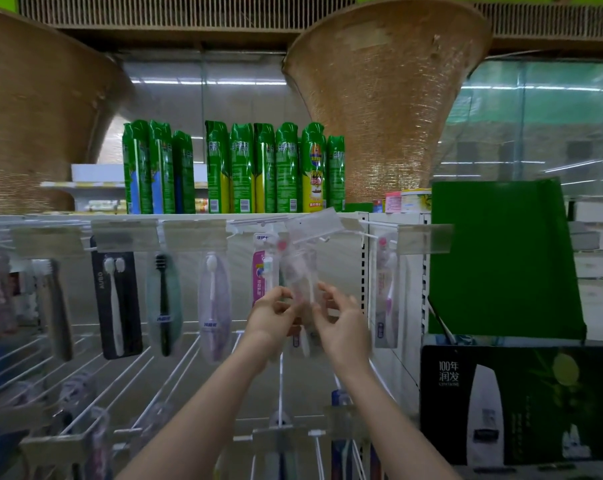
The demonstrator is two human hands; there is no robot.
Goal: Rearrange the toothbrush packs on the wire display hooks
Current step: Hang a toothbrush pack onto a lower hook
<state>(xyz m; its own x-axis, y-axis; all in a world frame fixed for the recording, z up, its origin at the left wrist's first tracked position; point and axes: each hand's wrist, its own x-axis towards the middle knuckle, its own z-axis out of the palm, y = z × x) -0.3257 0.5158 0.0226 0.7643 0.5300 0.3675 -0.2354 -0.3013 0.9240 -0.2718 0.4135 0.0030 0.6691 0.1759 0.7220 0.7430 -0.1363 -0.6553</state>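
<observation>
A clear toothbrush pack (300,271) with a pink-headed brush hangs, blurred, from a wire hook (319,237) under a tilted clear label holder (313,221). My left hand (274,315) pinches the pack's lower left edge, and my right hand (341,323) holds its lower right edge with curled fingers. A pink pack (262,271) hangs just left of it. Further left hang a lilac pack (214,306), a green pack (164,303) and a black pack (117,303). Another clear pack (386,292) hangs to the right.
Green spray cans (234,168) stand on the shelf above the hooks. A green board (500,258) and a dark boxed product (514,403) stand at the right. Lower wire hooks (279,393) with more packs jut toward me beneath my forearms. Two woven conical baskets (386,98) sit up top.
</observation>
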